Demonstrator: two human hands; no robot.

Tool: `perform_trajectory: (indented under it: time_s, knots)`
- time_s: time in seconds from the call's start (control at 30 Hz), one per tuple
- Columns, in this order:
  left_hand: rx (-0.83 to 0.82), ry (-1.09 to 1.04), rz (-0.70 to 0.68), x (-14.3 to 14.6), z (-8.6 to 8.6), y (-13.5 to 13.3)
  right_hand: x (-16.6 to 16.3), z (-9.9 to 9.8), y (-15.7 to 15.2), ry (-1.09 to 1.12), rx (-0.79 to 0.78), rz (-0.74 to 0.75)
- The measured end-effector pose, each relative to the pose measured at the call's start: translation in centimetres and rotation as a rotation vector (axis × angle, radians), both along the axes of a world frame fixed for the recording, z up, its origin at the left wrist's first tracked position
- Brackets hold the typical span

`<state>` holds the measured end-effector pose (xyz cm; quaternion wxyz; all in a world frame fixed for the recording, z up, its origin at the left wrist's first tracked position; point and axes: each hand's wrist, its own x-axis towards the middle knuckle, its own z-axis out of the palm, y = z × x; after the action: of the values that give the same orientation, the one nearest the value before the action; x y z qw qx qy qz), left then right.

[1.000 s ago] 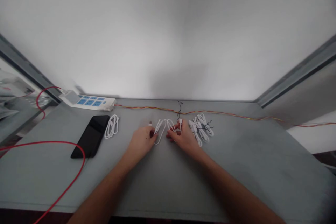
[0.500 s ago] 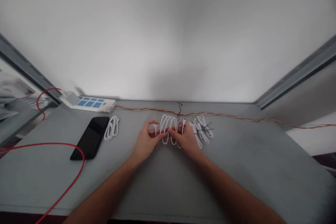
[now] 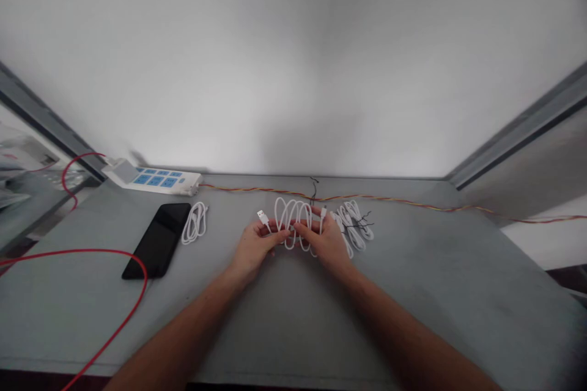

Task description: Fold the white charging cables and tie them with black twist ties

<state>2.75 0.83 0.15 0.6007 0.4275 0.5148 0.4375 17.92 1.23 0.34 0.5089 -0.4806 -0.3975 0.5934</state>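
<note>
A white USB cable (image 3: pixel 291 217) folded into several loops is held between both hands at the middle of the grey table (image 3: pixel 293 311). My left hand (image 3: pixel 254 246) pinches the loops from the left, and the cable's USB plug (image 3: pixel 263 217) sticks up just above its fingers. My right hand (image 3: pixel 323 240) pinches the same loops from the right, with the small end plug near its fingertips. Just right of my right hand lie more coiled white cables (image 3: pixel 354 222) tied with black twist ties.
A black phone (image 3: pixel 159 239) and a small coiled white cable (image 3: pixel 195 223) lie to the left. A white and blue power strip (image 3: pixel 151 178) sits at the back left, with a red cord (image 3: pixel 107 259) looping over the table's left side. A twisted red-yellow wire (image 3: pixel 394 200) runs along the back wall.
The cable went from a loose spread on the table to tight gathered loops. Both hands closed in toward each other and lifted the bundle slightly.
</note>
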Motion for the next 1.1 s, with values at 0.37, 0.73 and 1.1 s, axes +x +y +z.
perform_trajectory:
  time_s: [0.37, 0.73, 1.1]
  knots:
    - [-0.014, -0.087, 0.081, -0.09, 0.27, 0.12, 0.36, -0.59, 0.45, 0.003, -0.01, -0.044]
    - [-0.008, -0.055, 0.045, -0.15, 0.18, -0.03, 0.29, 0.04, 0.16, -0.049, 0.022, 0.023]
    - [0.015, -0.05, 0.061, -0.09, 0.55, 0.0, 0.35, 0.13, 0.23, -0.076, 0.039, -0.005]
